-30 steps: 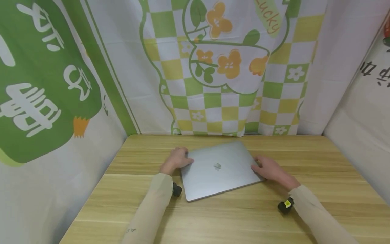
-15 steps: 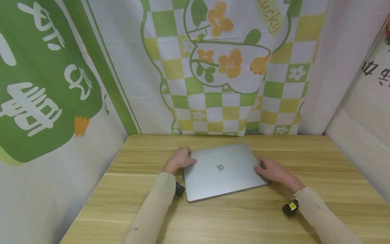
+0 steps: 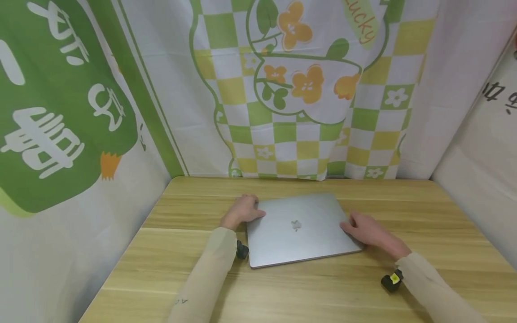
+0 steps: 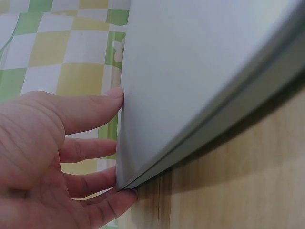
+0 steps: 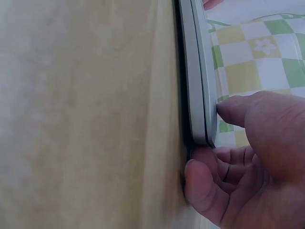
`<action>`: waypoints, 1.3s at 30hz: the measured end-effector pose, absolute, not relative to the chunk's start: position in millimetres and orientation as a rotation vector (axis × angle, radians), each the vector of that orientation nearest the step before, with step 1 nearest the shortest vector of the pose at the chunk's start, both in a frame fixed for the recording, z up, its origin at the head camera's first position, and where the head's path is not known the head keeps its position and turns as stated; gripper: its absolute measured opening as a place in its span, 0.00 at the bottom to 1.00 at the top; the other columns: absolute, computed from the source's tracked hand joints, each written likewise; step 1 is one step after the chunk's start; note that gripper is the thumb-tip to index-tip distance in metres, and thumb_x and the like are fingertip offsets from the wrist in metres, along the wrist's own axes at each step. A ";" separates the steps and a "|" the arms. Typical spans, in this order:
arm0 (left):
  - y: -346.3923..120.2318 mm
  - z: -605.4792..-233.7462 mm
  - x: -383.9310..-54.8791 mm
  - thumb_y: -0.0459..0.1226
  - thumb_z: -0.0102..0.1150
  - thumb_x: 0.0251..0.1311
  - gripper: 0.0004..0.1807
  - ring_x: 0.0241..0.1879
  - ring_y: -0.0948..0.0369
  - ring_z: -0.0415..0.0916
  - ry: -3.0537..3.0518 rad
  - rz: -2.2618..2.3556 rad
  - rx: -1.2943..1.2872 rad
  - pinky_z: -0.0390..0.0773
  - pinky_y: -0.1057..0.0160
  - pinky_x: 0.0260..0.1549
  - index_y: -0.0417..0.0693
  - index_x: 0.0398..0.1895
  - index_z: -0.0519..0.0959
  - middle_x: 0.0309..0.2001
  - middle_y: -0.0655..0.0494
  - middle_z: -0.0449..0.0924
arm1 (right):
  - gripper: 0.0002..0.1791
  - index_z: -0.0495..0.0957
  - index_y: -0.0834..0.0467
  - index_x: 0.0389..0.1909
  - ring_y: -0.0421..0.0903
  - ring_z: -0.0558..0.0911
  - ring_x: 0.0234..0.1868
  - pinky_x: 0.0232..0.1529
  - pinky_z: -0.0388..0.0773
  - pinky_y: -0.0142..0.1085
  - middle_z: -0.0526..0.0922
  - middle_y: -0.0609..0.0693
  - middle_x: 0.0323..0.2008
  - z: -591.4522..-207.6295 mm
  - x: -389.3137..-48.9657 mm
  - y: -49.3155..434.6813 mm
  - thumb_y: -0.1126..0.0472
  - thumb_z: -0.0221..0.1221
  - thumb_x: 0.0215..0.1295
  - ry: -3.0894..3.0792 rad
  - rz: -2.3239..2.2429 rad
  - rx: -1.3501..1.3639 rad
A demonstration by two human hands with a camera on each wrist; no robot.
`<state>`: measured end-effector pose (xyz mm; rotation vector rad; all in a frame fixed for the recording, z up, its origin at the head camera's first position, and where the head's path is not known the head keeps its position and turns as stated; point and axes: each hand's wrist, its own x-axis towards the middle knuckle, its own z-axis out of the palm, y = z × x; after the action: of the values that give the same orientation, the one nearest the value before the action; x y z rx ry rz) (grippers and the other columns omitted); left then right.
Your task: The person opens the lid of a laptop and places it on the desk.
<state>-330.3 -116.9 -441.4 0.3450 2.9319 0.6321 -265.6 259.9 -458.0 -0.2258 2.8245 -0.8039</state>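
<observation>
A closed silver laptop (image 3: 282,244) with an apple logo on its lid lies a little askew on the wooden table. My left hand (image 3: 245,210) grips its left edge, thumb on the lid. In the left wrist view, the fingers (image 4: 90,183) of that hand meet the laptop's edge and corner from the side. At the opposite edge, my right hand (image 3: 368,229) holds the laptop between thumb and fingers. The right wrist view has the thumb (image 5: 233,109) against the lid and the curled fingers (image 5: 202,186) at the lower corner, close to the tabletop.
The wooden table (image 3: 161,269) extends around the laptop on all sides. Behind it hangs a green-and-yellow checked cloth (image 3: 282,134); printed cloths also line the left and right sides. Dark wrist cameras (image 3: 392,281) sit at both sleeve cuffs.
Both hands have shifted right with the laptop, which has turned slightly clockwise. Its near edge now runs closer to parallel with the table's back edge, and its right side has come nearer.
</observation>
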 end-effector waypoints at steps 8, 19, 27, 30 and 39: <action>-112.9 -442.1 -329.9 0.48 0.64 0.61 0.30 0.63 0.43 0.69 2.939 0.612 0.367 0.72 0.46 0.63 0.38 0.61 0.75 0.59 0.40 0.77 | 0.16 0.69 0.57 0.33 0.44 0.73 0.20 0.17 0.73 0.36 0.73 0.50 0.23 -460.8 -258.5 262.3 0.48 0.53 0.72 2.850 -0.779 -0.221; -104.5 -442.1 -326.7 0.49 0.65 0.59 0.30 0.61 0.45 0.70 2.925 0.594 0.388 0.73 0.49 0.62 0.39 0.60 0.76 0.57 0.42 0.77 | 0.15 0.70 0.57 0.30 0.43 0.73 0.17 0.14 0.72 0.35 0.73 0.49 0.20 -462.9 -243.6 268.0 0.50 0.54 0.71 2.906 -0.745 -0.258; -100.7 -440.4 -322.6 0.48 0.66 0.59 0.30 0.61 0.45 0.70 2.908 0.608 0.429 0.72 0.49 0.62 0.39 0.59 0.76 0.58 0.42 0.77 | 0.15 0.70 0.56 0.31 0.43 0.72 0.17 0.14 0.71 0.35 0.73 0.48 0.21 -462.8 -231.2 270.7 0.49 0.54 0.72 2.889 -0.758 -0.217; -99.6 -439.2 -320.8 0.47 0.66 0.59 0.30 0.62 0.45 0.69 2.898 0.607 0.446 0.72 0.49 0.63 0.38 0.59 0.76 0.58 0.42 0.77 | 0.15 0.70 0.56 0.31 0.43 0.72 0.17 0.14 0.71 0.35 0.73 0.48 0.21 -462.8 -227.4 271.8 0.49 0.55 0.71 2.887 -0.766 -0.222; -97.1 -437.5 -316.4 0.48 0.65 0.60 0.31 0.68 0.43 0.64 2.865 0.568 0.474 0.67 0.46 0.68 0.39 0.62 0.74 0.63 0.41 0.75 | 0.15 0.70 0.56 0.31 0.43 0.73 0.17 0.14 0.72 0.35 0.73 0.48 0.20 -460.0 -216.0 273.7 0.49 0.55 0.71 2.869 -0.771 -0.210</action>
<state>-316.4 -97.1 -437.5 0.4736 2.8652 0.5680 -216.0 273.7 -460.0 -0.2103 2.8690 -0.7706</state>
